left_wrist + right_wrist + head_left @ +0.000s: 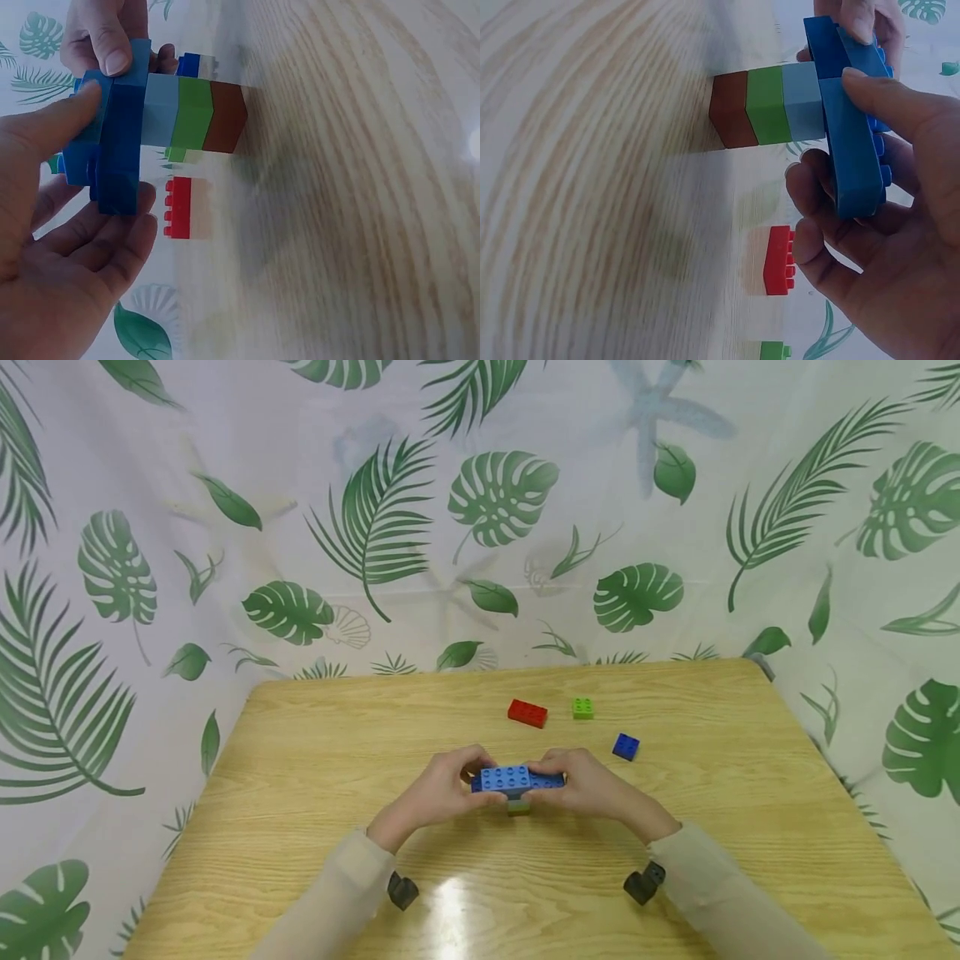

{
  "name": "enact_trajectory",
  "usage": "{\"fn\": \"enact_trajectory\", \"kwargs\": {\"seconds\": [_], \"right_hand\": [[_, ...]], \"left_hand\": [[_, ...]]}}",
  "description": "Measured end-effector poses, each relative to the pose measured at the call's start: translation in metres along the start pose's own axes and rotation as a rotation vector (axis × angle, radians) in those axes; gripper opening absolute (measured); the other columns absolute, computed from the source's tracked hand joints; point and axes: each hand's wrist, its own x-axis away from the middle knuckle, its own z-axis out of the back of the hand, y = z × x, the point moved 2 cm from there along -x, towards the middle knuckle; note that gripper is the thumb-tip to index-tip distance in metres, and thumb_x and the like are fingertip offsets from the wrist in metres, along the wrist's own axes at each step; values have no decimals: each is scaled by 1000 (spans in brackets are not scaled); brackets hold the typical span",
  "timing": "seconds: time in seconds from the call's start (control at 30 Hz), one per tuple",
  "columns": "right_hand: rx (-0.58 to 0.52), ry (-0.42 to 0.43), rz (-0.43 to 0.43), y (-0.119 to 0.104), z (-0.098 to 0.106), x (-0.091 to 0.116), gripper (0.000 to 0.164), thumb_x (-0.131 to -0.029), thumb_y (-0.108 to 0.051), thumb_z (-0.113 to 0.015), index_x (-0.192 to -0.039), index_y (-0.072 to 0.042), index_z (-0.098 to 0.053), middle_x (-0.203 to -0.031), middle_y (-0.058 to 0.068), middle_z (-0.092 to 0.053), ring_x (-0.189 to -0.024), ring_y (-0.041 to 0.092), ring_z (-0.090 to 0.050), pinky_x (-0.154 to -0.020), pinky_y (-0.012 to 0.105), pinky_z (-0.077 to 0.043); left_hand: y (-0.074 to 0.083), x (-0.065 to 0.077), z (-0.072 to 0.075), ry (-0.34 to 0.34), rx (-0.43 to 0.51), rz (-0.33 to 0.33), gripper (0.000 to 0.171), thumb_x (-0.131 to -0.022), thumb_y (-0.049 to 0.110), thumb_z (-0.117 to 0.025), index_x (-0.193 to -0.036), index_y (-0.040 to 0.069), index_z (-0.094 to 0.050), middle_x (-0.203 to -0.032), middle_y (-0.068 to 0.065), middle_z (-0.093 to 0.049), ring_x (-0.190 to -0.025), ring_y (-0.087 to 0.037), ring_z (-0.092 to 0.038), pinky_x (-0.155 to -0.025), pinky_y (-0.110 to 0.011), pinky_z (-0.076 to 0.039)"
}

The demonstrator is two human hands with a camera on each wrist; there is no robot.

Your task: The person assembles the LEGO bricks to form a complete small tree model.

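Note:
A column of toy building bricks stands on the table, with a brown brick [227, 116] lowest, then a green brick [193, 112] and a pale blue brick [160, 112]. Two long blue bricks lie end to end across it, the left one [120, 180] and the right one [853, 150]. Bridging them from above is a lighter blue brick [504, 777], studs up. My left hand [442, 789] holds the left end of this blue top, thumb on the lighter blue brick. From the right, my right hand [588, 785] grips the right long blue brick, thumb in front, fingers behind.
Behind the hands lie a red brick [527, 713], a small lime green brick [582, 708] and a small dark blue brick [626, 747]. The wooden table [300, 843] meets a leaf-patterned cloth [495, 543] at its back edge.

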Motion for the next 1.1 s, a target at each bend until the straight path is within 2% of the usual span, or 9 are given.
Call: {"fn": "enact_trajectory", "kwargs": {"seconds": [0.2, 0.4, 0.5, 0.57, 0.67, 0.83, 0.93, 1.03, 1.1], "right_hand": [[3, -2, 48, -2, -2, -1, 55, -96, -34, -79, -138, -1, -68, -111, 8, -75, -86, 8, -57, -73, 21, -48], [15, 14, 52, -3, -3, 1, 55, -96, -37, -79, -138, -2, -69, -115, 7, -76, -91, 9, -60, -77, 23, -50], [-13, 30, 24, -2, -1, 3, 52, -98, -41, -75, -137, -7, -71, -115, 2, -74, -93, 10, -61, -77, 24, -50], [-26, 67, -6, 1, 3, 4, 47, -101, -42, -72, -134, -10, -73, -114, -2, -73, -94, 10, -61, -76, 25, -50], [-19, 168, -60, 8, 12, 8, 37, -103, -41, -69, -128, -15, -76, -113, -3, -72, -95, 12, -61, -75, 28, -49], [40, 333, -107, 29, 30, 18, 30, -100, -32, -75, -124, -14, -76, -124, 7, -71, -102, 22, -63, -77, 32, -49], [73, 384, -121, 45, 38, 26, 32, -99, -27, -76, -126, -10, -74, -127, 12, -69, -106, 31, -64, -80, 40, -53], [86, 406, -149, 61, 44, 34, 37, -99, -25, -76, -130, -5, -71, -129, 17, -66, -110, 37, -63, -87, 53, -55], [101, 411, -172, 69, 46, 39, 40, -99, -25, -76, -131, -3, -70, -130, 19, -65, -112, 40, -64, -90, 57, -55]], "left_hand": [[-1, -1, -5, 9, 33, -21, 35, -97, 37, -78, -125, 16, -69, -114, 0, -74, -96, -12, -66, -86, -27, -55], [1, -1, -7, 18, 38, -20, 32, -98, 34, -78, -123, 16, -69, -111, 0, -73, -92, -12, -64, -83, -26, -54], [2, -1, -8, 22, 25, -16, 32, -98, 34, -77, -123, 16, -69, -111, 0, -73, -92, -12, -64, -82, -26, -54], [2, -1, -8, 25, 18, -18, 33, -98, 34, -77, -124, 15, -69, -111, -1, -73, -92, -12, -64, -82, -27, -54], [3, -1, -8, 28, 6, -23, 34, -99, 35, -76, -125, 14, -69, -113, -1, -73, -92, -11, -64, -83, -29, -55], [4, -1, -7, 25, -1, -27, 34, -99, 34, -76, -125, 13, -69, -115, -2, -74, -93, -12, -63, -86, -39, -58], [3, 0, -7, 26, 5, -27, 34, -99, 34, -76, -126, 13, -69, -115, -3, -74, -93, -13, -62, -87, -44, -58], [3, 0, -7, 27, 10, -29, 35, -99, 34, -76, -126, 13, -69, -115, -4, -73, -93, -14, -61, -87, -46, -58], [3, 0, -7, 26, 12, -27, 35, -99, 34, -76, -126, 13, -69, -114, -4, -73, -92, -14, -61, -86, -45, -58]]}}
